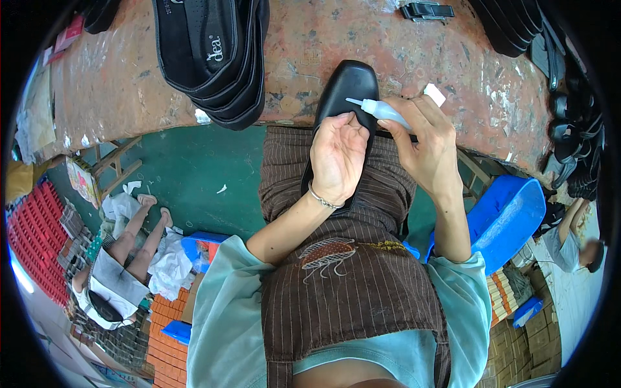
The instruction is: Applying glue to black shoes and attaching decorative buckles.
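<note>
A black square-toed shoe (349, 81) lies lengthwise from the table edge down onto my lap. Over its middle rests my left hand (339, 158), palm up, with the fingers curled in. Whatever those fingers pinch, if anything, is too small or hidden to name. My right hand (427, 139) grips a small pale squeeze bottle (386, 112) with a thin nozzle. The nozzle points left, just above the shoe's upper and close to my left fingertips. A small white piece (434, 95) shows behind my right fingers.
Nested black sandals (242, 90) stand at the table's left; more black footwear (508, 26) is at the far right. A black buckled strap (427, 11) lies at the back of the worn table (291, 39). Blue bins (511, 216) stand below right. Two other people sit farther off.
</note>
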